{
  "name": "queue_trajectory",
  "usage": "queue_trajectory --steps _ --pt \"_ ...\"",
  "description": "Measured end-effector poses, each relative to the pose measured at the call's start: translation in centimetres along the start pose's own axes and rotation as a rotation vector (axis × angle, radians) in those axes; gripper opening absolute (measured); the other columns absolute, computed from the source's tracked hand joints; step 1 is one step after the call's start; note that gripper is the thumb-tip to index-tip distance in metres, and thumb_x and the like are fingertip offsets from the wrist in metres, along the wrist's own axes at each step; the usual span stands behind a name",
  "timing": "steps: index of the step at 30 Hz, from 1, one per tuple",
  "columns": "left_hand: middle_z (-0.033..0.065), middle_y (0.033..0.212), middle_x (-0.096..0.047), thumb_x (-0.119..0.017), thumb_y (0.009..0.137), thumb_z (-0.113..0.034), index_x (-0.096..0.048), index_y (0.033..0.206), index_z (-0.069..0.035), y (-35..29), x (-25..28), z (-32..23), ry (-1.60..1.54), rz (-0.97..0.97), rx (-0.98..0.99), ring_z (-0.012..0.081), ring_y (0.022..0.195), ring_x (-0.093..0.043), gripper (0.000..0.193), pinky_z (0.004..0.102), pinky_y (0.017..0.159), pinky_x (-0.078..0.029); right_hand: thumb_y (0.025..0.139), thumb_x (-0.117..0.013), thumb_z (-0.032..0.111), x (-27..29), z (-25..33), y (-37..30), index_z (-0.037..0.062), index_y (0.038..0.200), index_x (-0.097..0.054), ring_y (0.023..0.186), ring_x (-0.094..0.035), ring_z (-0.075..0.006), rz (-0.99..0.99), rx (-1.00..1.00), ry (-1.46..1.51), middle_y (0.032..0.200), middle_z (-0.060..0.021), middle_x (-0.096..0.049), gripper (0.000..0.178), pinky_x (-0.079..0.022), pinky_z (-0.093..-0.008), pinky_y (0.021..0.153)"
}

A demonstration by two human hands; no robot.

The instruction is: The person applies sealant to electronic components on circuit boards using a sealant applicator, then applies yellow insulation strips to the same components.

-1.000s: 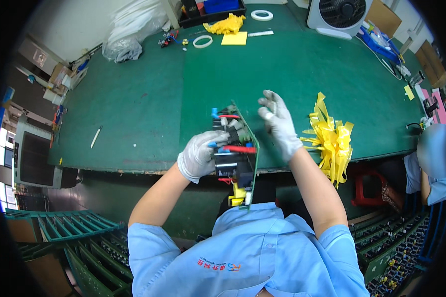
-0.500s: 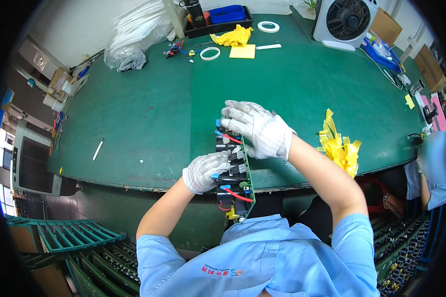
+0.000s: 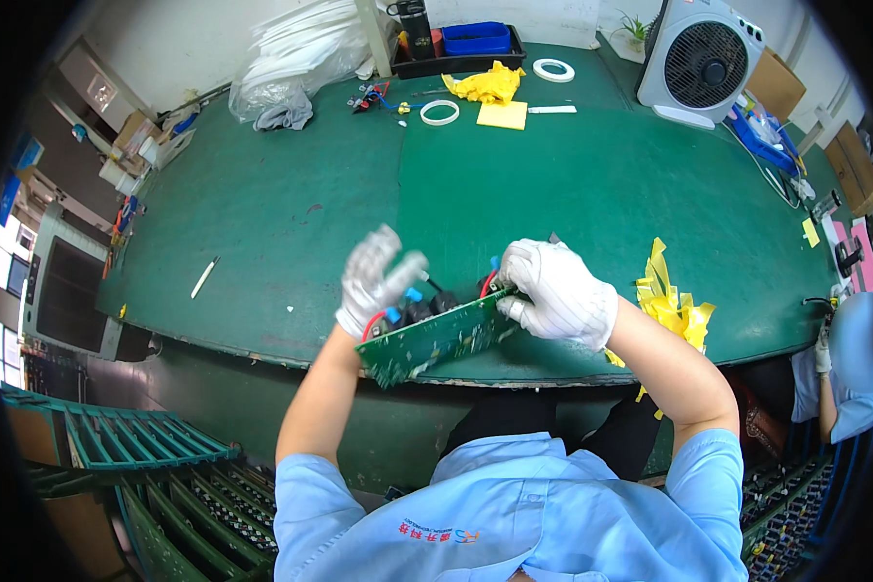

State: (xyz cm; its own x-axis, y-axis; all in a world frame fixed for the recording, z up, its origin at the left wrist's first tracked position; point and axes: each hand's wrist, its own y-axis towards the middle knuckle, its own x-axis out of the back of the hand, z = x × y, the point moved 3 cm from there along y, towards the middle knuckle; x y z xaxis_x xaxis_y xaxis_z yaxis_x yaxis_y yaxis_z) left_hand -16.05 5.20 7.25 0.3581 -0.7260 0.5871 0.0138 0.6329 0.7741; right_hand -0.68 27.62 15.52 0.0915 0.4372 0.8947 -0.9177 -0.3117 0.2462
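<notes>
Circuit board [image 3: 446, 339]: green, pale speckling on the underside; red wires [image 3: 488, 283], blue connectors [image 3: 413, 294], black components [image 3: 442, 303].
Gloves [image 3: 561, 296]: white, faint grey lines on the right one.
Strips [image 3: 671, 315]: bright yellow.
Desk [image 3: 543, 194]: green.
Shirt [image 3: 582, 519]: light blue, red-and-blue chest print.
Fan [image 3: 662, 82]: grey, black grille.
Pad [image 3: 502, 115]: pale yellow.
Bin [image 3: 476, 39]: deep blue.
Tray [image 3: 456, 65]: black.

One view: head-worn, left of two fisheyes mounted side by side. From where I stand, it looks steeply down and forward, from above the wearer's blue shirt [image 3: 514, 504] at the lower edge, out over the green surface [image 3: 291, 209] to the fan [image 3: 706, 68] at the far side. Left grip [image 3: 376, 276] and right grip [image 3: 558, 296] near mid-picture, fairly close. Very wide; straight edges bow, corners black. Upright, unmirrored.
</notes>
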Motion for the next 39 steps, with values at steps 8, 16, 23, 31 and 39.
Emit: queue_trajectory --steps 8,16,23,31,39 --pt "0.0215 0.128 -0.062 -0.070 0.089 -0.026 -0.058 0.130 -0.002 7.4 3.4 -1.5 -0.762 0.553 0.684 0.0329 0.119 -0.060 0.048 0.0440 0.102 -0.047 0.083 -0.068 0.027 -3.4 -3.5 0.4 0.0079 0.096 -0.060 0.092 -0.065 -0.0322 -0.042 -0.166 -0.192 0.094 -0.0121 -0.062 0.024 -0.053 -0.0498 0.081" --pt "0.0124 0.091 -0.068 -0.060 0.092 -0.034 -0.066 0.108 -0.008 7.5 0.7 -5.3 -0.241 0.801 0.352 0.0326 0.088 -0.066 0.032 0.0460 0.074 -0.055 0.084 -0.068 0.031 -2.5 -1.1 0.9 0.0051 0.106 -0.061 0.089 -0.064 -0.0332 -0.154 -0.153 -0.175 0.096 -0.0141 -0.063 0.034 -0.053 -0.0480 0.078" --pt "0.0128 0.082 -0.063 -0.060 0.091 -0.037 -0.064 0.088 -0.007 7.6 0.2 -6.3 -0.126 0.703 0.394 0.0326 0.081 -0.065 0.030 0.0473 0.064 -0.054 0.085 -0.063 0.024 -4.0 -0.1 1.3 0.0081 0.091 -0.067 0.088 -0.065 -0.0316 -0.084 -0.231 -0.252 0.087 -0.0107 -0.066 0.018 -0.050 -0.0492 0.079" --pt "0.0166 0.081 -0.064 -0.056 0.094 -0.040 -0.065 0.086 -0.006 7.9 0.0 -6.6 -0.087 0.811 0.490 0.0363 0.075 -0.067 0.036 0.0481 0.065 -0.054 0.087 -0.060 0.023 -4.2 -0.7 1.2 0.0091 0.089 -0.066 0.086 -0.065 -0.0307 -0.108 -0.193 -0.226 0.084 -0.0099 -0.065 0.015 -0.050 -0.0489 0.078" --pt "0.0190 0.085 -0.066 -0.050 0.097 -0.043 -0.066 0.090 -0.007 8.2 -0.7 -6.1 -0.048 0.866 0.516 0.0383 0.078 -0.067 0.040 0.0492 0.068 -0.055 0.090 -0.057 0.026 -4.8 -1.3 1.8 0.0104 0.091 -0.068 0.088 -0.067 -0.0304 -0.136 -0.272 -0.261 0.087 -0.0108 -0.068 0.019 -0.049 -0.0491 0.081"
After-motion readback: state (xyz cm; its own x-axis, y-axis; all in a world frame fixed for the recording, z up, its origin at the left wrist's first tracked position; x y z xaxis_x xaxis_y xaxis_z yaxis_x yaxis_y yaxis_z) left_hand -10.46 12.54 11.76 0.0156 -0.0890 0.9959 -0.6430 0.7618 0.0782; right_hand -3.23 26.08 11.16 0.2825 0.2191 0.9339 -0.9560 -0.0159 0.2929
